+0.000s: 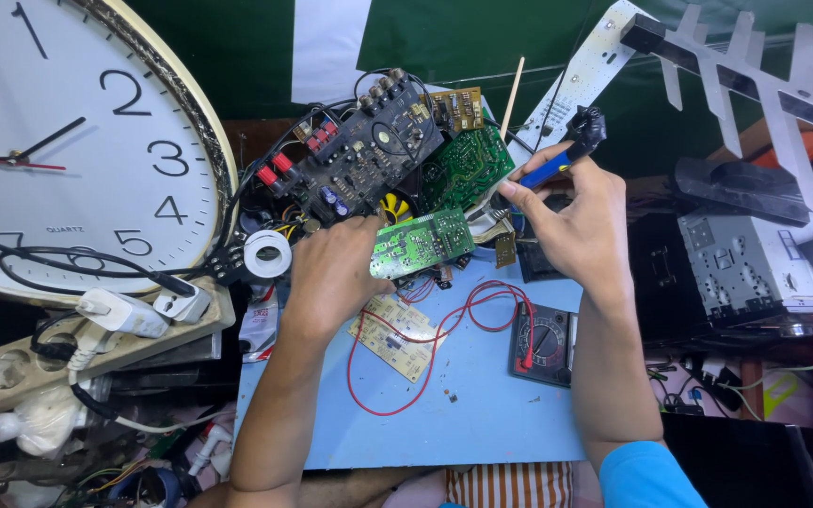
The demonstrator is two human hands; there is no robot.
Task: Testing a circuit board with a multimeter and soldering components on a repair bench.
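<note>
Left hand (331, 268) grips the green circuit board (422, 243) by its edge, fingers closed on it. Right hand (576, 226) pinches a blue-handled soldering iron (562, 160), its tip not visible, just right of the board. Advisable: steady the board and keep the red wire (444, 329) clear. Counted: four boards, one multimeter (543, 343), one clock (68, 141).

Both forearms reach forward, left hand (331, 273) curled with fingers closed, right hand (576, 226) pinching, wrist bent.
</note>
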